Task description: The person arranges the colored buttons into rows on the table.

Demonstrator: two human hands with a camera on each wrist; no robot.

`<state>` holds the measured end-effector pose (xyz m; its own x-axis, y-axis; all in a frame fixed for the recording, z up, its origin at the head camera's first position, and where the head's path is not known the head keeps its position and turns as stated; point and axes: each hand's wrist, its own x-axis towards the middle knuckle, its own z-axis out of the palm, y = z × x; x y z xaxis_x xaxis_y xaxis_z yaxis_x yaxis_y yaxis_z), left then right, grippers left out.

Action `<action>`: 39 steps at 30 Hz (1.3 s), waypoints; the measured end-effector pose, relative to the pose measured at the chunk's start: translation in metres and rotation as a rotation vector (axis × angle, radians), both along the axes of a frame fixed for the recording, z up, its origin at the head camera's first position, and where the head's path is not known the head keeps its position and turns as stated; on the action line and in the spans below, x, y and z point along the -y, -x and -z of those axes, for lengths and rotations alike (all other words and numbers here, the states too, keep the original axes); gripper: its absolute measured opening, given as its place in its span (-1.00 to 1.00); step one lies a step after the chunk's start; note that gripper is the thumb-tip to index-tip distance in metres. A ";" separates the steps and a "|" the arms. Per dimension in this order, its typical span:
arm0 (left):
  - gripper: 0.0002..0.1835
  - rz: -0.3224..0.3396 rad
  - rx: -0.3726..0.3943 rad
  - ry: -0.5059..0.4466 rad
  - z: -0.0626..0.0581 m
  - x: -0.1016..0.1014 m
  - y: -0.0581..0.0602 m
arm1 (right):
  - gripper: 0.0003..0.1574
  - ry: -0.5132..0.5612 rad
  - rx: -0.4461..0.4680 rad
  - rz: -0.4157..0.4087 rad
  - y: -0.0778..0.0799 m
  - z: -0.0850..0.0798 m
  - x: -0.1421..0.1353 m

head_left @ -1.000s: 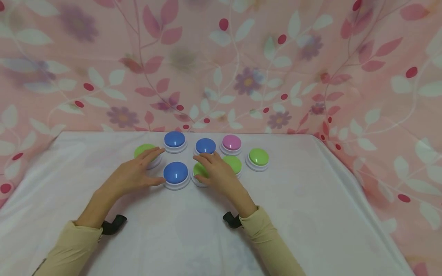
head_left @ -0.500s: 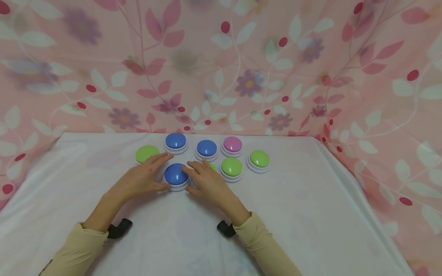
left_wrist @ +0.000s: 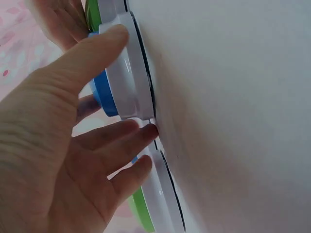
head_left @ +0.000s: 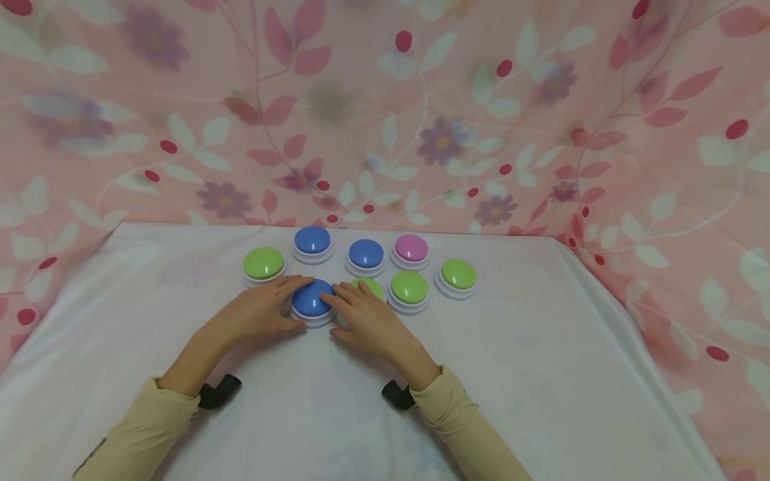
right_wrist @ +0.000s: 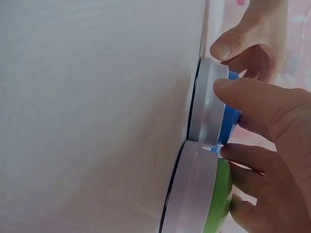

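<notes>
A blue push button [head_left: 313, 298] on a round white base stands at the front left of a group of buttons. My left hand [head_left: 259, 310] curves round its left side; in the left wrist view the thumb [left_wrist: 104, 46] lies at the white base [left_wrist: 129, 73]. From the right, my right hand [head_left: 373, 321] curves round the same button, its forefinger over the blue dome and its thumb [right_wrist: 243, 92] at the base's near side. Beside it, a green button [head_left: 368, 287] is partly hidden by the right hand's fingers.
Behind stand a green button [head_left: 263, 262], two blue ones, one being the rear blue button [head_left: 312, 240], and a pink button [head_left: 412, 248]. More green buttons, such as the rightmost green button [head_left: 458, 274], stand right. A pink floral cloth [head_left: 385, 120] hangs behind the white-covered table [head_left: 541, 374].
My right hand has moved left, from over the front green button to the front blue one. My left hand has moved right and closed in on it. The buttons keep their layout.
</notes>
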<state>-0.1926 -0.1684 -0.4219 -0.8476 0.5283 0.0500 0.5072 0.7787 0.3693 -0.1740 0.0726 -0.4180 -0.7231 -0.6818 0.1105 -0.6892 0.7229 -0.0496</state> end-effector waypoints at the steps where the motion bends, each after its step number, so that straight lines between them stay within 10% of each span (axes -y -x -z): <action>1: -0.06 0.002 0.005 0.001 0.000 -0.001 0.000 | -0.18 -0.003 0.006 0.001 0.000 -0.001 0.000; 39: -0.17 -0.042 0.004 -0.112 0.002 -0.006 0.000 | -0.25 0.103 0.080 -0.066 0.011 0.000 -0.005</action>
